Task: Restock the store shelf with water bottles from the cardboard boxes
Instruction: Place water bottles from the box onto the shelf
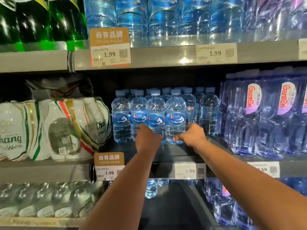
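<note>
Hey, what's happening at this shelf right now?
A person is arranging small blue-labelled water bottles on the middle shelf. The right hand grips one front-row bottle near its base. The left hand is against the neighbouring bottles, but its fingers are mostly hidden, so its grip is unclear. The bottles stand upright, between Chang soda water packs and Ganten bottles.

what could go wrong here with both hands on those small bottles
1. The left hand touches the tightly packed front bottles; a hard shove might topple neighbours like dominoes.
2. The right hand grips the end bottle low down, so it may tip while sliding and bump the bottles behind.
</note>
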`<state>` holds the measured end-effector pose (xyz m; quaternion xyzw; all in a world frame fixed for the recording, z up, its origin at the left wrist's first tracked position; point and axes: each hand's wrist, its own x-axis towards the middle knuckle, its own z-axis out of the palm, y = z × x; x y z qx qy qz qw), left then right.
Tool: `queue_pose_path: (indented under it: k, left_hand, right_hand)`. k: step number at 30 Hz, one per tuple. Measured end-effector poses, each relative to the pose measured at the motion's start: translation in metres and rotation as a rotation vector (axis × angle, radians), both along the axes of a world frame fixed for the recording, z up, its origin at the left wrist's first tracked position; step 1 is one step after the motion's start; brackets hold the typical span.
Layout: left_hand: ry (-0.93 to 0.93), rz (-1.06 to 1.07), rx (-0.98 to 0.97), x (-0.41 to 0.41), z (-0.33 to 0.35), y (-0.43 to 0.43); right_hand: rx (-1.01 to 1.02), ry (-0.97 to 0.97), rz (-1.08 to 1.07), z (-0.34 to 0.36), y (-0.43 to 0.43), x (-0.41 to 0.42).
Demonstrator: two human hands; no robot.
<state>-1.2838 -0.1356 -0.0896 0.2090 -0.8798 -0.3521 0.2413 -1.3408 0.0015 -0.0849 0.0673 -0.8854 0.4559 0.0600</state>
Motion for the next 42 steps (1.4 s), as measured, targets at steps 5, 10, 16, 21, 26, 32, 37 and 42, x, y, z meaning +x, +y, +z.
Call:
queue_pose_path:
  k: [5, 10, 16, 21, 26, 32, 37, 42]
  left_hand:
    - [-0.026, 0.013, 0.021, -0.003, 0.004, -0.003]
    - [-0.019, 0.035, -0.011, -0.010, 0.003, -0.002]
    - [-0.035, 0.057, -0.013, -0.019, 0.001, -0.004]
    - [-0.060, 0.041, -0.024, -0.022, 0.000, -0.007]
    - [-0.126, -0.009, -0.063, -0.008, 0.009, -0.006]
    - [-0.165, 0.030, -0.447, 0.029, 0.028, 0.012]
    - [-0.235, 0.104, -0.758, 0.062, 0.024, 0.036]
    - [-0.266, 0.104, -0.773, 0.092, 0.022, 0.046]
  right_hand:
    - [0.020, -0.017, -0.038, 0.005, -0.004, 0.001]
    - [0.051, -0.025, -0.092, 0.006, -0.007, -0.001]
    - [0.089, -0.001, -0.126, 0.003, -0.008, -0.007]
    - [0.108, 0.003, -0.108, 0.001, -0.007, -0.011]
    - [0.266, -0.027, -0.007, 0.011, -0.009, 0.002]
    - [0.659, 0.242, -0.028, 0.030, 0.002, 0.043]
    - [0.816, 0.252, 0.063, 0.028, 0.017, 0.066]
    - [0.857, 0.300, 0.168, 0.025, 0.028, 0.088]
